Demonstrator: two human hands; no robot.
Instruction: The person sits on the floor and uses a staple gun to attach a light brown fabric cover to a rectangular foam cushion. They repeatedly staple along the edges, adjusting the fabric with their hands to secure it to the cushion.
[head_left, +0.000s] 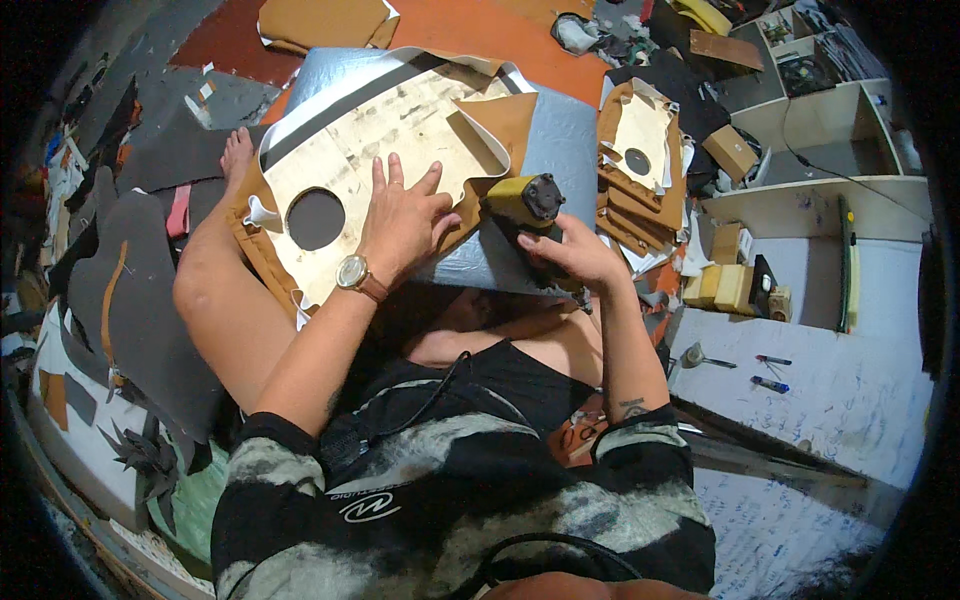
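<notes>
Across my lap lies a pale plywood panel (400,128) with a round hole, a brown cover wrapped over its edges. My left hand (398,222), fingers spread, rests flat on the wood right of the hole. A loose flap of the brown cover (508,122) with a white backing folds up at the panel's right corner. My right hand (578,252) grips a yellow and black staple gun (522,203), held at the panel's right edge near my left fingertips. Its lower part is partly hidden by my fingers. Beneath the panel is a silvery wrapped board (565,150).
To the right sits a stack of brown-covered panels (640,165), the top one with a round hole. Pale open shelving (830,130) stands beyond it. Pens (770,384) lie on a white surface. Grey fabric pieces (140,300) lie at left; another brown piece (325,22) is at the back.
</notes>
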